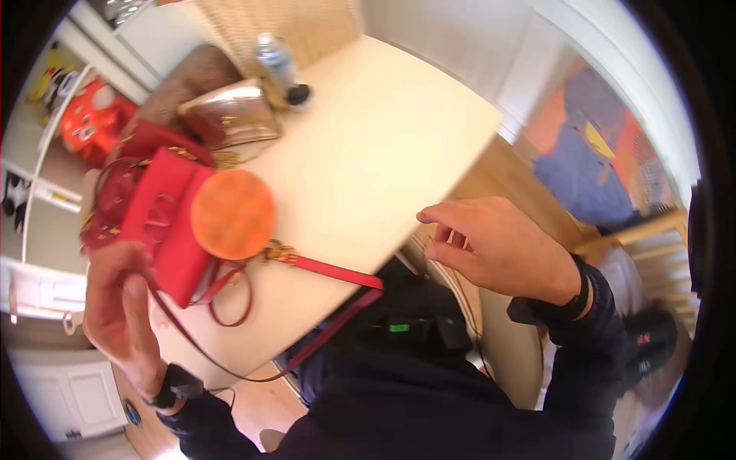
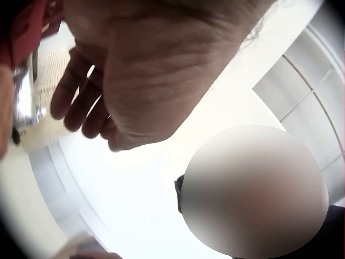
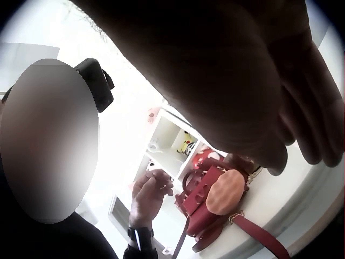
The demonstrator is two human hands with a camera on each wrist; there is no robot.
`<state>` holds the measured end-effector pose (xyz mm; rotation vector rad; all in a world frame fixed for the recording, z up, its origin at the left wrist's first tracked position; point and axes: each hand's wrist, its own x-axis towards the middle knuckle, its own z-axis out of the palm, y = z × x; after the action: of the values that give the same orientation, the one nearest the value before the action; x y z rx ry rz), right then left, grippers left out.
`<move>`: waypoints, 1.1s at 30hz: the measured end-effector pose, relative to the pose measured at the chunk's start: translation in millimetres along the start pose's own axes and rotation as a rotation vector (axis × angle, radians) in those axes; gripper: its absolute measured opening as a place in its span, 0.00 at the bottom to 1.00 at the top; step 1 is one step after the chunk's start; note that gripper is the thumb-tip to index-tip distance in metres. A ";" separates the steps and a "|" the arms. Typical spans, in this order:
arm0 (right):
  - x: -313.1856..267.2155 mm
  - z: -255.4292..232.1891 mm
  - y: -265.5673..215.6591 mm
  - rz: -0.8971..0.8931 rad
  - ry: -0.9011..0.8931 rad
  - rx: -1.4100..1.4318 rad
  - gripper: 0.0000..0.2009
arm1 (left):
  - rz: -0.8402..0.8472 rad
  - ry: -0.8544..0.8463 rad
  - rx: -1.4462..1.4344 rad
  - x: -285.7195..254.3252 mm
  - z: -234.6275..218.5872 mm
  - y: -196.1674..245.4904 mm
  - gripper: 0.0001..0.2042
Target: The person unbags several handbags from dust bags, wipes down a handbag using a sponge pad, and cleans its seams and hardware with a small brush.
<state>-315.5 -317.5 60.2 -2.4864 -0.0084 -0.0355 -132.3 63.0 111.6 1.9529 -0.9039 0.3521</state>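
A red handbag (image 1: 165, 226) lies on the pale table, with a round orange piece with a patterned surface (image 1: 234, 215) over its front. Its long red strap (image 1: 330, 272) runs across the tabletop and loops down past the near edge. My left hand (image 1: 123, 314) hovers at the bag's near left corner, fingers loosely bent; the strap passes close by it in the head view. In the left wrist view that hand's fingers (image 2: 81, 102) curl loosely around nothing. Over the table's right edge floats my right hand (image 1: 498, 245), thumb and forefinger apart, holding nothing.
Behind the red bag sit a shiny gold purse (image 1: 234, 115) and a brown bag (image 1: 199, 77). A water bottle (image 1: 276, 61) stands at the back beside a small black object (image 1: 299, 94). White shelves (image 1: 34, 207) line the left; a wooden chair (image 1: 652, 234) is at right.
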 end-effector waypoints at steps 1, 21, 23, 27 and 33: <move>14.5 4.6 -1.8 -0.041 -0.003 0.001 0.16 | -0.029 0.182 0.071 0.6 -6.4 -11.9 0.12; 177.3 123.6 -75.6 -0.474 0.093 -0.041 0.61 | -0.419 0.636 -0.122 -8.5 -15.5 -140.2 0.25; 184.9 132.5 -76.6 -0.472 0.117 -0.004 0.60 | -0.436 0.633 -0.101 -9.3 -13.1 -139.6 0.25; 192.3 127.0 -86.0 -0.483 0.093 -0.057 0.59 | -0.423 0.573 0.016 -11.3 -6.3 -142.6 0.29; 203.9 127.8 -90.4 -0.553 0.101 -0.088 0.59 | -0.426 0.545 -0.030 -11.6 2.8 -149.6 0.32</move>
<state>-110.0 -168.5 19.5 -2.4896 -0.6611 -0.3992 -33.5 111.2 9.5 1.8247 -0.1378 0.5736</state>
